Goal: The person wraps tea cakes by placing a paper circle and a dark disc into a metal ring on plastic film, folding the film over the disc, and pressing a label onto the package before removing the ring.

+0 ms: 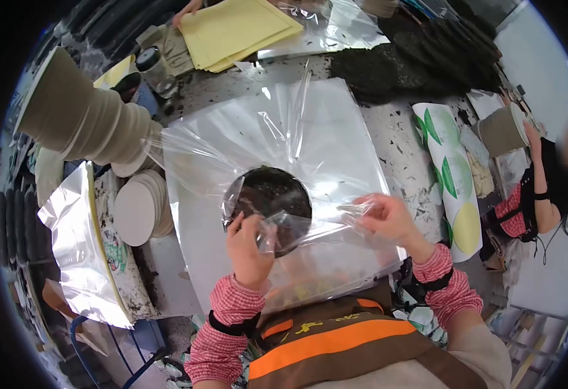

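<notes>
A round dark disc-shaped stack [276,198] sits at the middle of a stack of large clear film sheets [342,129]. Film is drawn up over the disc in creases that spread to the left and the back. My left hand [250,249] is at the disc's near left edge, its fingers bent and pressed on the clear film. To the right of the disc, my right hand [391,220] pinches a gathered edge of the same film between thumb and fingers.
Round card discs [142,207] and a tall disc stack [83,117] stand left. Behind are a jar [156,70], yellow sheets [235,32] with another person's hand [190,9], and dark sheets [420,61]. Green-white labels [452,175] and a co-worker [543,175] are right.
</notes>
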Action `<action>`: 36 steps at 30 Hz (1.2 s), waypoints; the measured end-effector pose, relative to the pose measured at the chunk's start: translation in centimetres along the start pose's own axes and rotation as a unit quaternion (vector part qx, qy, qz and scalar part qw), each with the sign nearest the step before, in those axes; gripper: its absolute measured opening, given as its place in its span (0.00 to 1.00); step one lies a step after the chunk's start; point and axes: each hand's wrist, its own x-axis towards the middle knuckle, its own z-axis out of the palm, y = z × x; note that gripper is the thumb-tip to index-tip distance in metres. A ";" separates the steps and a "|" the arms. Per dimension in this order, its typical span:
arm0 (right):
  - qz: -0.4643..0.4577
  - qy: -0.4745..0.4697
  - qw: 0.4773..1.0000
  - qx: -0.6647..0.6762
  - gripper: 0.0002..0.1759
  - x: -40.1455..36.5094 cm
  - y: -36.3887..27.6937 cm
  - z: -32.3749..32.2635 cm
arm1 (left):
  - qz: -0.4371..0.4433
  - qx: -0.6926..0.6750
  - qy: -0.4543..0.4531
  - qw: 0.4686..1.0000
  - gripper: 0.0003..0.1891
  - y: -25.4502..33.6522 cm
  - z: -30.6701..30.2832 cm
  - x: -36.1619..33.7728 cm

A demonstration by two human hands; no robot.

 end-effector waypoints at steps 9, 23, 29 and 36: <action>-0.352 0.098 0.928 -0.079 0.51 3.6 -1.2 8.9 | -0.086 0.008 0.030 0.996 0.45 2.1 -0.7 2.1; -0.467 0.135 0.873 0.043 0.23 8.5 -4.6 13.3 | 0.065 0.039 0.045 0.996 0.55 -1.6 -0.1 3.8; -0.577 -0.113 0.809 -0.008 0.34 11.3 -7.7 13.6 | -0.102 -0.471 0.185 0.856 0.43 0.9 -1.4 4.8; -0.379 0.074 0.921 -0.051 0.17 7.5 -7.6 15.1 | -0.003 0.026 0.076 0.997 0.19 -1.0 0.8 3.8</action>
